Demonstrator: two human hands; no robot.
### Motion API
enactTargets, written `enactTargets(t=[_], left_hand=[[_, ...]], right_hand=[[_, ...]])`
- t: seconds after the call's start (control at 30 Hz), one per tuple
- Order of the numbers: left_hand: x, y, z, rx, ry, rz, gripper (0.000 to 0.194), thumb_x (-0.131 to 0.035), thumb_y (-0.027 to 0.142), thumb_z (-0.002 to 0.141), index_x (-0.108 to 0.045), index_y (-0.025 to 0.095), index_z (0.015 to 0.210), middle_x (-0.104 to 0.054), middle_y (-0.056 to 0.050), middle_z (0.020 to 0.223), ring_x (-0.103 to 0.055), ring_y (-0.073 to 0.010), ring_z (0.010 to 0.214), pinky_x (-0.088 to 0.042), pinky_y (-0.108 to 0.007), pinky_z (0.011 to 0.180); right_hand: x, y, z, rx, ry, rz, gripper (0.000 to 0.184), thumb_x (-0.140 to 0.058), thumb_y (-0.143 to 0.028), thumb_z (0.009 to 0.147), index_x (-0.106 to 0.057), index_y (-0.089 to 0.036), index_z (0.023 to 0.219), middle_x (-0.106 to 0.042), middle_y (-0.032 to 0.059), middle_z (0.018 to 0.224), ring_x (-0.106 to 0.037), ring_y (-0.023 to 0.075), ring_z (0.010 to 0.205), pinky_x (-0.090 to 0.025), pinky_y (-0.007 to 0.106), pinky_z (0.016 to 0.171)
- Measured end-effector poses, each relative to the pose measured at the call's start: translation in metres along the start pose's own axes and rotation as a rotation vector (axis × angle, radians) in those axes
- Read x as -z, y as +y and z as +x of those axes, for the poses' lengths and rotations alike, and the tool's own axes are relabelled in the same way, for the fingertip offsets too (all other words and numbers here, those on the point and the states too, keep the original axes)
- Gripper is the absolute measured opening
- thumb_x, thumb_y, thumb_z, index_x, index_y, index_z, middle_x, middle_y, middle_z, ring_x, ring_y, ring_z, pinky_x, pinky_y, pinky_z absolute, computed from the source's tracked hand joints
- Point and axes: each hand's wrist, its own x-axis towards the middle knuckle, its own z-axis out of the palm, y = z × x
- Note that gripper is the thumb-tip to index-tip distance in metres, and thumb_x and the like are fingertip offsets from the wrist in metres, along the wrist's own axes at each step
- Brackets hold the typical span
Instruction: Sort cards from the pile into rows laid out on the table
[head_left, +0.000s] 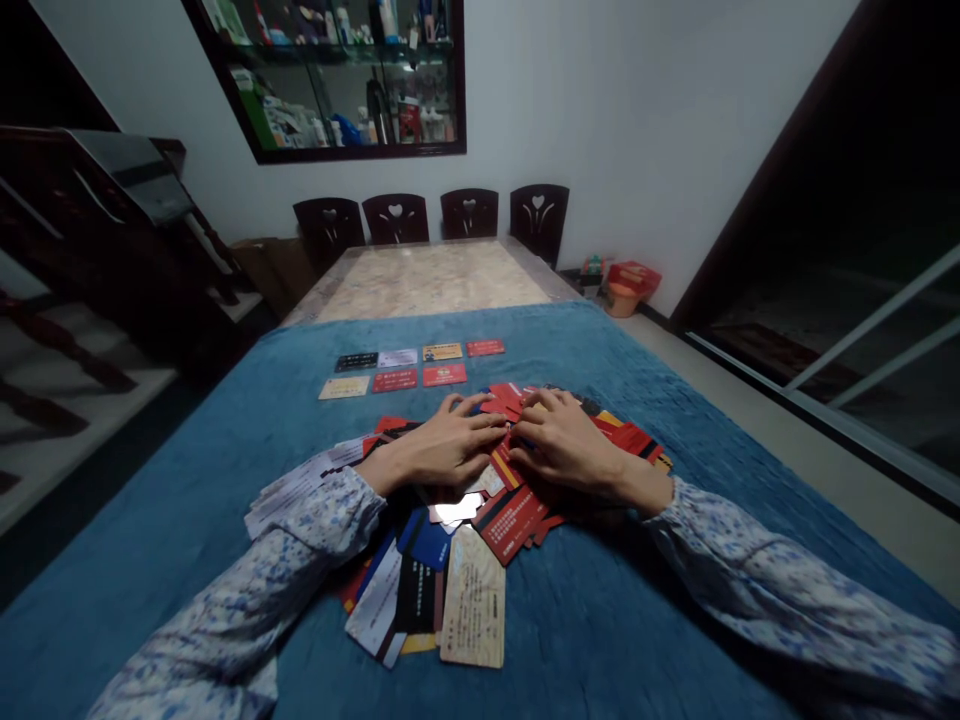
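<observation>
My left hand (439, 446) rests palm down on a loose pile of plastic cards, fingers stretched towards the middle. Opposite it, my right hand (566, 442) lies over the same pile with its fingers bent and slightly apart. Neither hand visibly grips a card. Out of the pile's front stick a red card (513, 522), a beige card (475, 605), a blue card (429, 538) and a black card (417, 592). Whitish cards (304, 484) fan out by my left wrist. Some cards under both hands are hidden.
Beyond the pile, several separate cards lie in two rows, among them a black one (356, 361) and a red one (444, 374). A blue cloth (600, 620) covers the near part of the stone-topped table (442, 275). Dark chairs (395, 218) stand at its far end.
</observation>
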Motion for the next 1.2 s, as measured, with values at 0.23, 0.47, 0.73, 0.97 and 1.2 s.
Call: enactTargets(t=[0.23, 0.47, 0.73, 0.97, 1.2], left_hand=[[-0.002, 0.001, -0.009, -0.008, 0.066, 0.016, 0.039, -0.054, 0.03, 0.094, -0.065, 0.021, 0.13, -0.059, -0.013, 0.148, -0.037, -0.0399, 0.148, -0.033, -0.063, 0.113], [-0.003, 0.001, -0.021, 0.023, 0.082, 0.043, 0.03, -0.062, 0.035, 0.093, -0.068, 0.018, 0.117, -0.06, -0.016, 0.145, -0.038, -0.0403, 0.146, -0.033, -0.062, 0.113], [-0.005, 0.003, -0.029, 0.047, 0.103, 0.049, 0.024, -0.062, 0.039, 0.095, -0.067, 0.016, 0.102, -0.067, -0.016, 0.13, -0.046, -0.0383, 0.139, -0.038, -0.058, 0.109], [0.005, 0.008, -0.031, 0.019, 0.054, 0.018, 0.018, -0.065, 0.029, 0.089, -0.069, 0.017, 0.102, -0.069, -0.013, 0.124, -0.045, -0.0375, 0.139, -0.036, -0.056, 0.111], [0.008, 0.01, -0.033, 0.012, 0.031, -0.018, 0.018, -0.066, 0.021, 0.084, -0.07, 0.02, 0.101, -0.07, -0.011, 0.118, -0.044, -0.0358, 0.139, -0.038, -0.052, 0.108]], right_hand=[[-0.007, -0.005, 0.003, 0.032, 0.002, 0.029, 0.033, -0.059, -0.045, 0.098, -0.076, -0.018, 0.102, -0.073, 0.0142, 0.109, -0.053, 0.0312, 0.111, -0.038, 0.049, 0.093], [-0.008, -0.011, 0.002, 0.071, -0.006, 0.062, 0.048, -0.054, -0.058, 0.098, -0.073, -0.016, 0.113, -0.069, 0.0162, 0.117, -0.051, 0.0326, 0.112, -0.039, 0.052, 0.097], [-0.003, -0.024, -0.002, 0.14, 0.018, 0.11, 0.047, -0.053, -0.056, 0.099, -0.071, -0.016, 0.116, -0.069, 0.0163, 0.12, -0.05, 0.0322, 0.113, -0.039, 0.054, 0.101], [-0.003, -0.023, -0.004, 0.193, 0.0, 0.118, 0.048, -0.054, -0.055, 0.097, -0.069, -0.016, 0.122, -0.067, 0.0172, 0.123, -0.051, 0.0325, 0.111, -0.039, 0.055, 0.102], [0.002, -0.022, -0.002, 0.231, 0.0, 0.139, 0.03, -0.058, -0.041, 0.096, -0.074, -0.018, 0.106, -0.069, 0.0151, 0.109, -0.053, 0.028, 0.105, -0.041, 0.049, 0.097]])
